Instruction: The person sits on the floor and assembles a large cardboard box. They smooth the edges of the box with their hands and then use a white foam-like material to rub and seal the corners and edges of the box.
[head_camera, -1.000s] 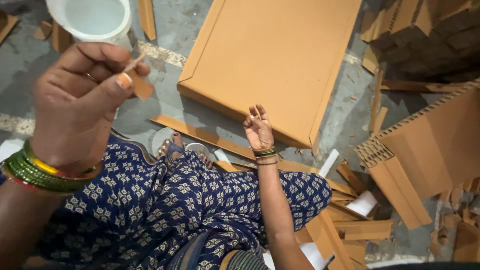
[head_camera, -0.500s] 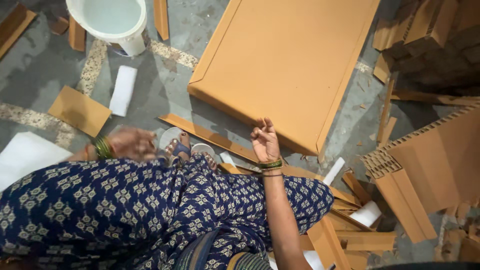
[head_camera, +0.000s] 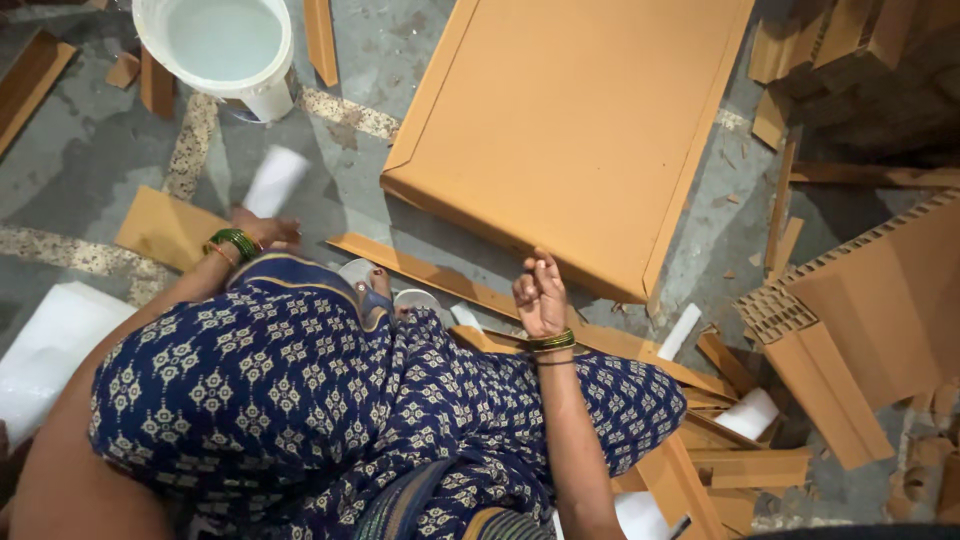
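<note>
Cardboard lies everywhere on the grey floor (head_camera: 120, 150). One large flat cardboard panel (head_camera: 570, 130) with folded edges lies in the middle, and one white bucket (head_camera: 222, 50) stands at the top left, partly cut off by the frame edge. Loose cardboard strips are more than ten; an exact count is not possible because many overlap at the lower right. One stack of corrugated sheets (head_camera: 860, 310) shows its wavy edge at the right.

Two hands are visible. The left hand (head_camera: 265, 232) reaches down beside the knee to one small white roll (head_camera: 274, 180), which is blurred; whether the fingers touch or grip it I cannot tell. Green bangles (head_camera: 233, 242) sit on this wrist. The right hand (head_camera: 540, 295) hangs loosely over the lap with fingers half curled and nothing in them, near the lower edge of the panel.

One more white roll (head_camera: 748, 412) lies among the strips. A blue patterned cloth (head_camera: 300, 390) hides the legs; only toes (head_camera: 372, 282) peek out.
</note>
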